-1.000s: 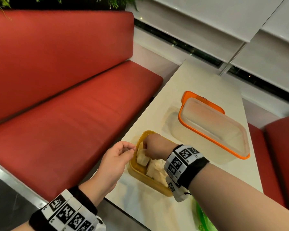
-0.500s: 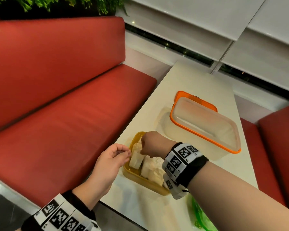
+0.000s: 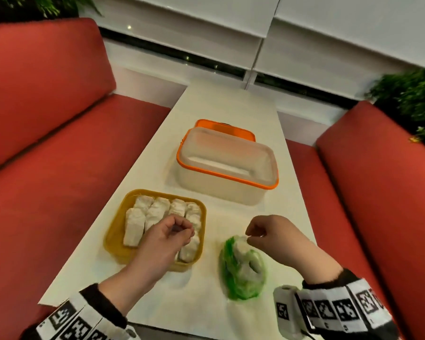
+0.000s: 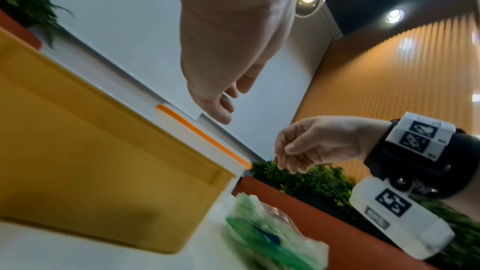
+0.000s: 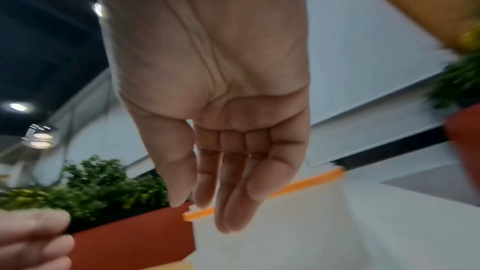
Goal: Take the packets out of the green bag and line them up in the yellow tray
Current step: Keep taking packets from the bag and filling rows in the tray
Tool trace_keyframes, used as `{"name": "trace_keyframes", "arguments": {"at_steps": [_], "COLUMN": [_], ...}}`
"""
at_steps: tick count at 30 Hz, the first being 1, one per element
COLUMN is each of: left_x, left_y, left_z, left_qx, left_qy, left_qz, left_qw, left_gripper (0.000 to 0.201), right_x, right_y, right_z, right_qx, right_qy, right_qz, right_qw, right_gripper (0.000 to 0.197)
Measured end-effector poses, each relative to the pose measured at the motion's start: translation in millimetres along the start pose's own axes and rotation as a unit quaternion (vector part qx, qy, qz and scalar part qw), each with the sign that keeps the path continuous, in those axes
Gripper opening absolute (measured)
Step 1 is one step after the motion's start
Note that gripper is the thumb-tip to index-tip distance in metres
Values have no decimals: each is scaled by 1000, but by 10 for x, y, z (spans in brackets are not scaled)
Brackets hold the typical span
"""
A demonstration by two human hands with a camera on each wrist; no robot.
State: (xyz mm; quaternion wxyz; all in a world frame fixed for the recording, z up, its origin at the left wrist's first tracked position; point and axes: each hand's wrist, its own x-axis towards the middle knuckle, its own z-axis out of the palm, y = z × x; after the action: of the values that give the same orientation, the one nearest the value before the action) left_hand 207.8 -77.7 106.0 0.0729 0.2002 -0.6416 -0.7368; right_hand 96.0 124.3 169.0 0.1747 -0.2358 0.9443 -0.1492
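Observation:
The yellow tray (image 3: 115, 231) sits at the near left of the white table and holds several white packets (image 3: 157, 212) laid side by side. My left hand (image 3: 182, 229) hovers over the tray's near right part with loosely curled fingers and nothing in them; the left wrist view shows this left hand (image 4: 226, 108) above the tray wall (image 4: 103, 171). The green bag (image 3: 233, 285) lies to the tray's right with white packets (image 3: 243, 251) showing at its mouth. My right hand (image 3: 252, 235) hangs just above the bag, empty. The right wrist view shows the right hand (image 5: 207, 208) with relaxed fingers.
A clear box with an orange rim (image 3: 227, 168) stands behind the tray, its orange lid (image 3: 221, 125) lying behind it. Red benches (image 3: 59, 168) flank the narrow table (image 3: 206, 315) on both sides. Plants (image 3: 410, 101) sit behind the right bench.
My right hand has left the tray and moved right to above the green bag. My left hand has moved from the tray's left side to over it. The head view has swung right.

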Motion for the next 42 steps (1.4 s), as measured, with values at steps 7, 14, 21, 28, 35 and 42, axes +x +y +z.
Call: {"name": "trace_keyframes", "arguments": {"at_steps": [7,14,21,28,35,42], "left_x": [-23,79,162,202,206,205], "left_y": [-113,-371,-534,-561,-541,-564], "left_z": [695,1042,1077,1041,1016,1026], "left_qx": [150,342,396,401,392,395], "left_qy": [-100,-111,-126,-119,-107,-114], "left_qz": [6,13,-8,-21,-15,2], "left_qw": [984,933,910,908,913,912], "left_gripper": [10,46,77,92,93,99], "right_x": [-207,-33,317,327,162,151], "right_y": [710,742,673,682,750,768], "right_z": [461,731,827,795,567,487], "right_qx": [8,22,9,42,181,153], "right_qy": [31,84,63,121,68,-103], "right_qz": [80,35,26,-24,-36,-42], "right_qw": [996,996,998,991,981,982], "right_gripper": [15,33,37,14,20,13]}}
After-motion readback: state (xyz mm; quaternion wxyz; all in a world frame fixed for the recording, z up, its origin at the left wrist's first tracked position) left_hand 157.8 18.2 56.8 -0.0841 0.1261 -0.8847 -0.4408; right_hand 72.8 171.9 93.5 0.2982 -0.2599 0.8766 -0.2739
